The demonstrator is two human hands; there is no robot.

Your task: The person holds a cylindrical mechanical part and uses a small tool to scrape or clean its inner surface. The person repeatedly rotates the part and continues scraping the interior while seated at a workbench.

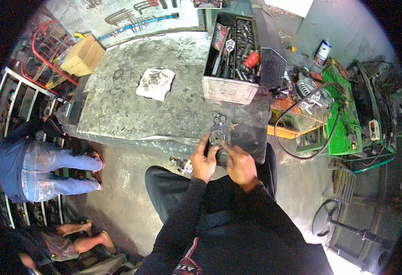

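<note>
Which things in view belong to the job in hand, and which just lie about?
Job in hand, apparently:
Round metal part, touched by the left hand and right hand
Metal piece just beyond, perhaps joined

Seemingly lying about:
Stained white sheet
Cardboard box
Can
Open toolbox, untouched

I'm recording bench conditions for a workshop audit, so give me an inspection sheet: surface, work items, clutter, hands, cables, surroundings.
Surface: workbench stained, with dark ring marks.
Work items: round metal part at the hands; small metal pieces just beyond.
Clutter: crumpled, stained white sheet; open toolbox packed with tools.
Hands: left hand appears to hold the round part; right hand has fingers at it, grip unclear.
Cables: dark cable or hose loops right of the bench, before a green metal housing.
Surroundings: two other people at left; steering wheel at right.
</note>
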